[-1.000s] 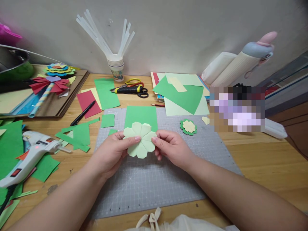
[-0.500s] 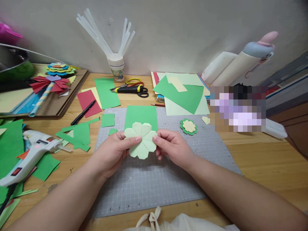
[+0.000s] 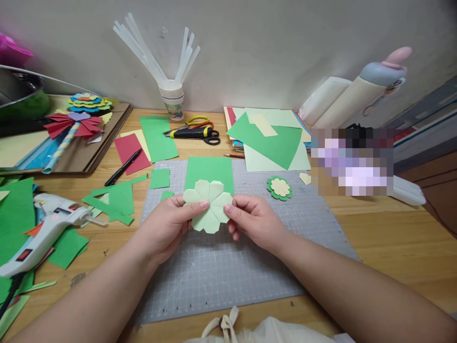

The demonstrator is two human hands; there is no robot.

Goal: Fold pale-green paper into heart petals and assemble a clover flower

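Note:
A pale green paper flower (image 3: 210, 220) with creased, scalloped petals is held up between both hands above the grey cutting mat (image 3: 228, 271). My left hand (image 3: 174, 221) pinches its left side, the thumb lying across the front near the centre. On the right edge, my right hand (image 3: 255, 219) grips a petal between thumb and fingers. Behind the flower lies a green paper sheet (image 3: 210, 169), partly covered by it. A smaller layered flower (image 3: 279, 187), cream on green, rests on the mat to the right, near a cream paper scrap (image 3: 304, 178).
Left are a glue gun (image 3: 46, 226), green paper scraps (image 3: 121, 200) and a black pen (image 3: 123, 166). Scissors (image 3: 210, 137), a cup (image 3: 174, 105) of white sticks and stacked paper (image 3: 271, 143) stand or lie at the back. A bottle (image 3: 360, 90) leans at the right.
The pale green flower has turned slightly in my hands. My right thumb has shifted a little to the left, further over the petal. Everything else looks the same.

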